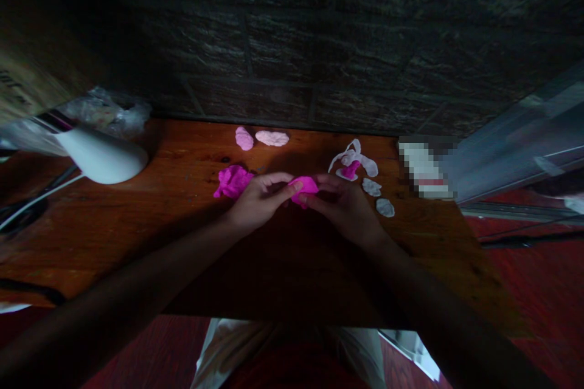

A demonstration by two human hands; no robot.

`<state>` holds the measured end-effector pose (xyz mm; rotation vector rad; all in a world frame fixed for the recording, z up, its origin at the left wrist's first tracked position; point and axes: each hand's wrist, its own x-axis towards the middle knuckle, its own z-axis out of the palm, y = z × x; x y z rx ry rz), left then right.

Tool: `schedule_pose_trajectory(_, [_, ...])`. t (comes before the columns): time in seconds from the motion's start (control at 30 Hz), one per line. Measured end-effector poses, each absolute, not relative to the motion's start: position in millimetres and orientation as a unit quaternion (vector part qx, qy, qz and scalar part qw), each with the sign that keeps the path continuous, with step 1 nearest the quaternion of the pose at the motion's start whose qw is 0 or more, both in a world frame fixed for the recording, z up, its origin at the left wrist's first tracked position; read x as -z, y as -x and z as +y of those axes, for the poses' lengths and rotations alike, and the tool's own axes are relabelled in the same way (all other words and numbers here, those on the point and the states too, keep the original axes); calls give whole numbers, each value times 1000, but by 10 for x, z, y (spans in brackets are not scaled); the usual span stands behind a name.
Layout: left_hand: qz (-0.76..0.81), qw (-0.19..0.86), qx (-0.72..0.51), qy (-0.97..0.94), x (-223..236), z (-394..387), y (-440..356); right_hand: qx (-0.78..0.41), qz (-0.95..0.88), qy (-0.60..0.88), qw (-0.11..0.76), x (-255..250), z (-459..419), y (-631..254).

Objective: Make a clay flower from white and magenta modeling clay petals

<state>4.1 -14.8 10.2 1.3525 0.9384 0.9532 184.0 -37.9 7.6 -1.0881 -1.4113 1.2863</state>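
A thin, flattened piece of magenta modelling clay (305, 188) is pinched between both hands above the wooden table. My left hand (261, 199) holds its left edge between thumb and fingers. On its other side, my right hand (349, 205) grips it the same way, the thumb below. A larger crumpled lump of magenta clay (233, 182) lies just left of my left hand. Beyond my right hand sits a white petal-like shape (368, 165) with a small magenta piece (350, 170) on it. Two flat whitish pieces (371, 186) rest nearby, to the right.
Two pale pink clay lumps (272, 138) lie at the back, near the dark stone wall (283, 48). A white lamp-like object (104, 155) with a cable and crumpled clear plastic (118, 112) stand at the left. A blurred-out white item (424, 170) is at the right edge.
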Motion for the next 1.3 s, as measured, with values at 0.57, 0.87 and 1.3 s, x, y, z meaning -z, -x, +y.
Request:
schedule_pose_trajectory(0.57, [366, 683, -415, -476, -22, -87, -4, -534, -506, 456, 501, -93, -348, -1902])
schedule_pose_trajectory(0.87, [357, 657, -447, -491, -21, -93, -19, -518, -507, 480, 494, -146, -378, -1872])
schedule_pose_trajectory(1.3, [363, 604, -410, -579, -79, -121, -19, -518, -524, 472, 484, -129, -383, -1845])
